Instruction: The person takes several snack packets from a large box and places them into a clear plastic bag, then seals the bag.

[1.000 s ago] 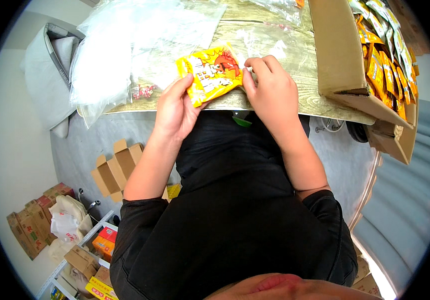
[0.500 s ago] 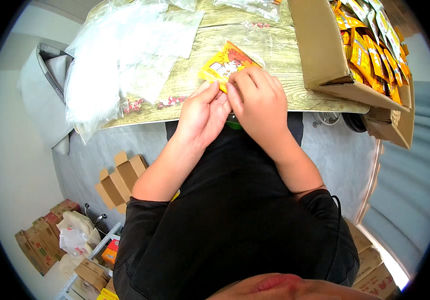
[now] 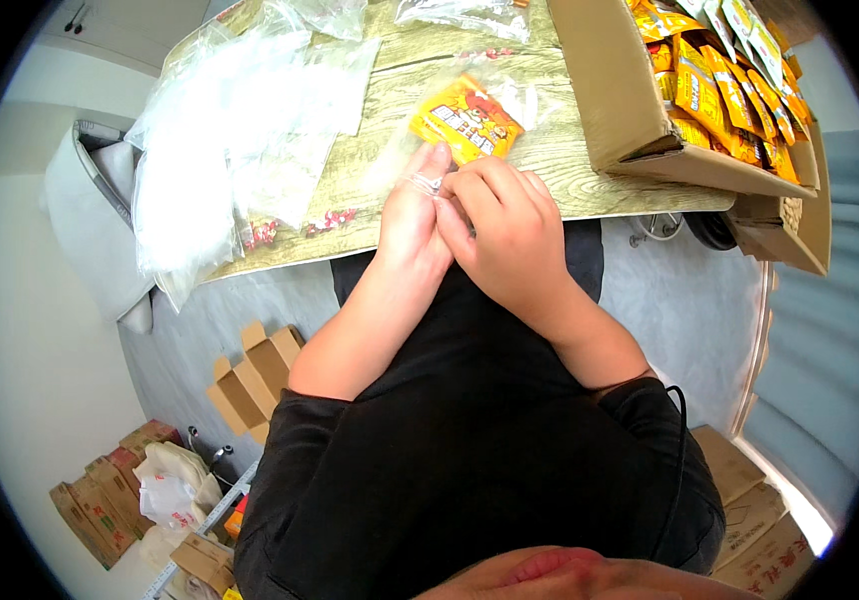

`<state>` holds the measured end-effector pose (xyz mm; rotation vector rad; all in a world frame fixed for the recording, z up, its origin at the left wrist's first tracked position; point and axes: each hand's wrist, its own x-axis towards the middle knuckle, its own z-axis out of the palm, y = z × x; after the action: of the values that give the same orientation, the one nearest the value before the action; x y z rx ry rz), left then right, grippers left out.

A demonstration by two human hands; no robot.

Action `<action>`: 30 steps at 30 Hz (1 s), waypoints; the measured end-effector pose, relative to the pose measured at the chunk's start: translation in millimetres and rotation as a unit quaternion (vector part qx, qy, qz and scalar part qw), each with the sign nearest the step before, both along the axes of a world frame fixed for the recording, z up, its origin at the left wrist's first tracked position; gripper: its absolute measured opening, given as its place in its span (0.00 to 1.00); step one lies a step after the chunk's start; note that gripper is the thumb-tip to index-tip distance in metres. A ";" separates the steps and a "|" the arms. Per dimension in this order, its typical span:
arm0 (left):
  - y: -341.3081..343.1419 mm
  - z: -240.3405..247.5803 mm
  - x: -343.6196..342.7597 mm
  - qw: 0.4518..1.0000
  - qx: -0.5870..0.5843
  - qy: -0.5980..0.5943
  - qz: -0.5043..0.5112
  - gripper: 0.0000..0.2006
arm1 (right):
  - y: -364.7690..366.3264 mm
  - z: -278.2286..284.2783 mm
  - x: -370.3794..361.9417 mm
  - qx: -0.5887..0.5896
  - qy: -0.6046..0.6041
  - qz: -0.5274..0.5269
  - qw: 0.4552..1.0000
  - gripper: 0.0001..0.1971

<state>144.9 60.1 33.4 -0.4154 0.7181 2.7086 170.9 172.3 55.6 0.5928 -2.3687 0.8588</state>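
An orange packet (image 3: 468, 118) with printed figures lies just beyond my fingertips, inside a clear plastic bag (image 3: 548, 108) on the table. My left hand (image 3: 413, 212) is turned partly palm up, its thumb pressing the bag's near edge, which shows as a crumpled shiny strip across the thumb. Close against it, my right hand (image 3: 510, 222) has its fingers bent and pinched at that same edge. The right fingertips are partly hidden behind the hand. To the left, a pile of clear bags (image 3: 215, 150) covers the table.
An open cardboard box (image 3: 610, 110) full of orange packets (image 3: 710, 95) stands at the right of the wood-patterned table (image 3: 380, 165). Another clear bag (image 3: 465, 15) lies at the far edge. A grey chair (image 3: 95, 210) is at the left, and an opened carton (image 3: 255, 380) lies on the floor.
The orange packet, earlier at my fingertips, now lies flatter and a little beyond them. My hands have shifted to the bag's near edge, my left hand turning more upright. The view has moved slightly.
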 end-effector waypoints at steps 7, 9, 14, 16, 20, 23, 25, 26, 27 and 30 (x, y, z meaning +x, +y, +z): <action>-1.7 -20.5 -13.5 0.992 0.105 0.025 -0.070 0.23 | 6.2 -8.5 -6.5 0.005 0.001 -0.020 1.000 0.09; -16.1 -13.8 0.7 0.997 0.002 0.024 -0.074 0.24 | 6.7 -13.4 -8.4 0.010 0.001 -0.032 0.999 0.09; -26.5 42.1 51.1 0.968 -0.221 0.044 0.109 0.18 | 9.5 -23.2 -11.6 0.006 -0.043 -0.034 0.998 0.07; -41.8 10.2 58.5 0.936 -0.279 0.096 0.190 0.13 | 4.2 -27.0 -8.9 0.006 -0.032 -0.032 0.999 0.07; -16.0 39.0 36.7 0.865 -0.269 0.370 0.206 0.06 | -5.9 -42.1 -15.9 -0.014 0.011 -0.015 1.000 0.09; 28.0 96.2 -4.9 0.612 -0.527 0.575 0.128 0.04 | -9.6 -57.0 -18.3 -0.019 -0.014 -0.009 1.000 0.10; 78.7 119.8 -48.3 0.550 -0.569 0.603 0.104 0.05 | -16.8 -66.8 -26.1 -0.075 -0.025 -0.009 0.997 0.10; 103.3 122.3 -71.7 0.437 -0.638 0.622 0.120 0.06 | -14.5 -64.6 -24.5 -0.005 -0.052 -0.009 0.999 0.10; 125.3 124.4 -88.2 0.365 -0.693 0.616 0.082 0.08 | -11.4 -58.8 -20.7 -0.003 -0.051 -0.014 0.999 0.10; 170.1 140.0 -106.4 0.290 -0.774 0.555 -0.090 0.09 | -5.0 -38.4 -10.1 -0.086 -0.077 -0.013 0.993 0.10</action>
<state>38.5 230.1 173.4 1.3164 3.0773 0.5011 160.8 167.3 17.2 0.4405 -2.4008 1.1189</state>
